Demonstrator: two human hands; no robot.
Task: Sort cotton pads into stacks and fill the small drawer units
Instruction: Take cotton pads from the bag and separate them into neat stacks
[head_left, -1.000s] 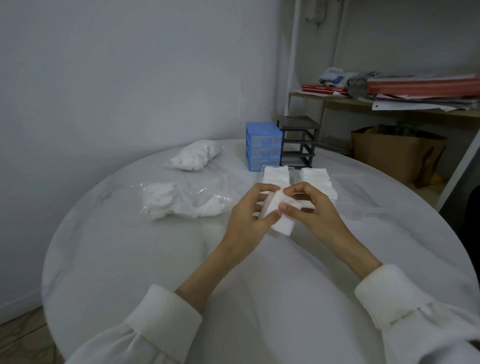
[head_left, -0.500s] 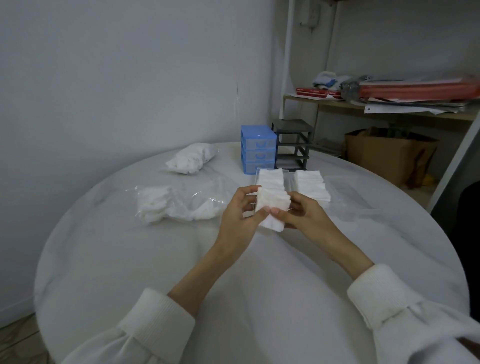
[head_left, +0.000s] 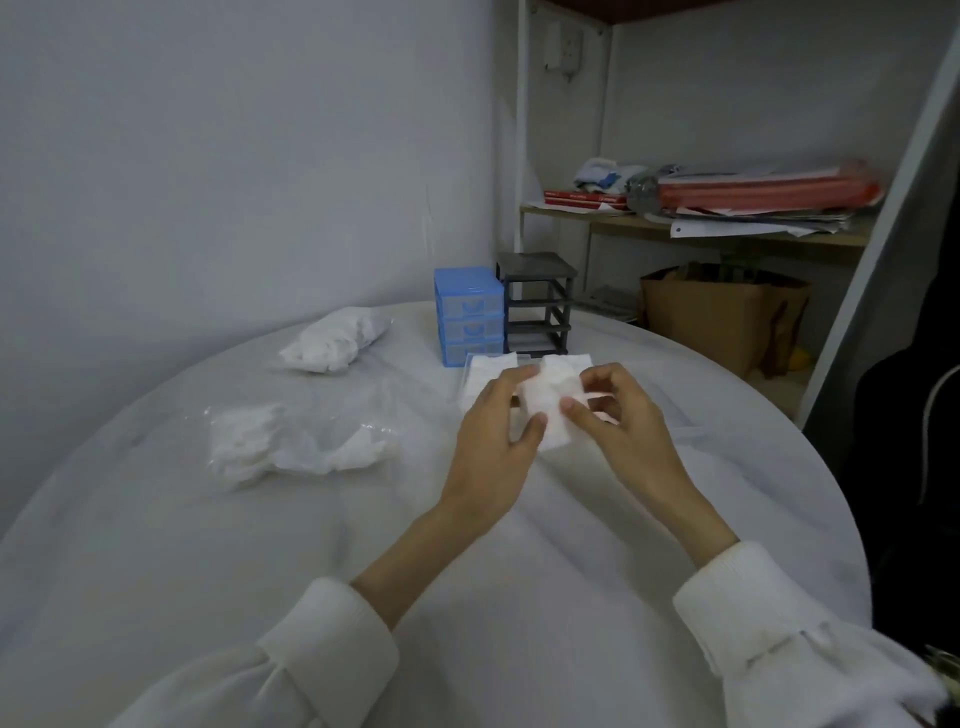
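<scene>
Both hands hold a small stack of white square cotton pads (head_left: 550, 410) above the round white table (head_left: 260, 545). My left hand (head_left: 493, 441) grips the stack's left side between thumb and fingers. My right hand (head_left: 618, 415) pinches its right side with curled fingers. Behind the hands lie two flat stacks of pads (head_left: 491, 366), partly hidden. A blue drawer unit (head_left: 470, 314) with three shut drawers stands at the table's far edge. A black drawer frame (head_left: 537, 301) with no drawers in it stands right beside it.
An open clear bag of cotton pads (head_left: 291, 447) lies left of the hands, a closed white bag (head_left: 335, 340) farther back. A wall shelf with papers and red folders (head_left: 769, 195) and a brown paper bag (head_left: 722, 317) stand beyond the table at right.
The camera tilted up and nearer. Both hands kept the pad stack and shifted slightly forward; the right fingers have re-gripped its right edge.
</scene>
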